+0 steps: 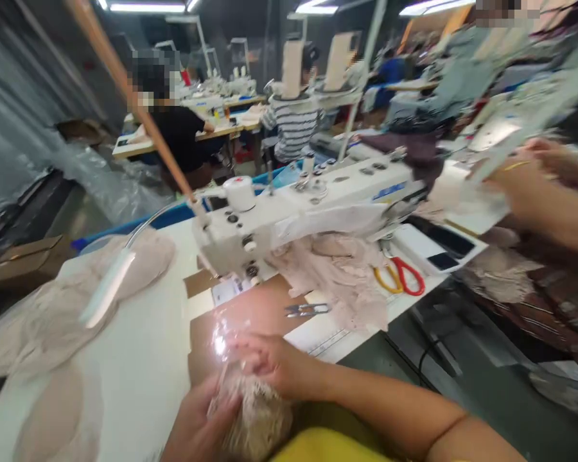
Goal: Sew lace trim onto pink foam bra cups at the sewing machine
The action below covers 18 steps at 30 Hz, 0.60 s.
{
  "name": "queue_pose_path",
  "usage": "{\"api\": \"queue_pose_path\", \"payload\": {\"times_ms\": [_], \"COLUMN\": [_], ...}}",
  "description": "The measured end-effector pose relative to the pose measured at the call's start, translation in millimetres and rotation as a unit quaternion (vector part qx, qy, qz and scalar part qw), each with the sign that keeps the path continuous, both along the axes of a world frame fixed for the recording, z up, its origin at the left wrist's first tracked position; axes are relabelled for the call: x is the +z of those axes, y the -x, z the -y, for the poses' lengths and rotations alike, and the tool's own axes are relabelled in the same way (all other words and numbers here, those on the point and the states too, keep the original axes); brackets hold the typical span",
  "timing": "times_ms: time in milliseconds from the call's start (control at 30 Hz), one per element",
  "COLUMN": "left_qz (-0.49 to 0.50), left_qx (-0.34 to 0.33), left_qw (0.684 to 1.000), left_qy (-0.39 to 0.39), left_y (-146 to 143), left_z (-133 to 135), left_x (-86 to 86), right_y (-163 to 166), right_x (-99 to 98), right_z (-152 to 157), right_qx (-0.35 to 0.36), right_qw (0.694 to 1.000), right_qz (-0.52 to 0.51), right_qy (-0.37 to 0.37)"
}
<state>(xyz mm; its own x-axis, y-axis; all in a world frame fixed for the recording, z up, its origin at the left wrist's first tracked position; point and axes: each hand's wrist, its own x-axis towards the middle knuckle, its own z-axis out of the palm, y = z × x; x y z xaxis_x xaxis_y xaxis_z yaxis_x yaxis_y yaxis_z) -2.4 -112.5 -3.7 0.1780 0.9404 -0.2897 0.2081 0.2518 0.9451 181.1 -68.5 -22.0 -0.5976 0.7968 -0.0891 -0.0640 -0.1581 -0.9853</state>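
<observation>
Left hand (205, 410) and right hand (274, 367) grasp lace fabric (264, 420), with snips (307, 310), scissors (412, 293) and a sewing machine (332, 192) crowding the table (144, 359) ahead.

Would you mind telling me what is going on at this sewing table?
The left hand and right hand hold beige lacy fabric between them, near the table's front edge. The sewing machine stands beyond them. Snips, more pale fabric and red-and-yellow-handled scissors lie on the table. Other people sit farther back.
</observation>
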Motion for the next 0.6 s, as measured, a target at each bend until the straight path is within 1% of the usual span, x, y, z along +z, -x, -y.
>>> {"api": "queue_pose_path", "payload": {"times_ms": [33,100,133,167,267,300,367,467,533,600], "left_qz": [0.018,0.05,0.055,0.058,0.054,0.049,0.032,0.024,0.063,0.146], "left_qx": [0.012,0.032,0.037,0.04,0.058,0.061,0.052,0.035,0.06,0.099], "left_qw": [1.0,0.998,0.997,0.997,0.995,0.995,0.995,0.995,0.995,0.984], "left_qy": [-0.015,-0.027,-0.029,-0.033,-0.057,-0.066,-0.082,-0.086,-0.043,0.028], "left_y": [-2,-3,-2,0,5,6,5,5,9,16], "left_z": [-1,-5,-7,-8,-7,-6,-6,-9,-10,-5], "left_x": [1.4,-1.1,-4.4,-8.2,-16.0,-16.8,-17.0,-17.3,-19.4,-22.2], "right_y": [1,-2,-4,-8,-14,-14,-9,0,3,2], "right_x": [1.9,5.9,7.6,9.0,12.2,12.9,13.7,11.6,8.4,5.0], "right_z": [1,1,0,-2,-7,-7,-7,-4,-4,-3], "right_qx": [-0.029,-0.058,-0.047,-0.019,0.07,0.086,0.092,0.065,0.029,-0.045], "right_qw": [0.999,0.996,0.996,0.997,0.997,0.996,0.995,0.997,0.999,0.998], "right_qz": [0.009,-0.011,-0.001,0.007,0.018,0.017,0.024,0.043,0.03,-0.007], "right_qy": [-0.027,-0.062,-0.076,-0.073,-0.035,-0.028,-0.026,-0.02,0.009,0.05]}}
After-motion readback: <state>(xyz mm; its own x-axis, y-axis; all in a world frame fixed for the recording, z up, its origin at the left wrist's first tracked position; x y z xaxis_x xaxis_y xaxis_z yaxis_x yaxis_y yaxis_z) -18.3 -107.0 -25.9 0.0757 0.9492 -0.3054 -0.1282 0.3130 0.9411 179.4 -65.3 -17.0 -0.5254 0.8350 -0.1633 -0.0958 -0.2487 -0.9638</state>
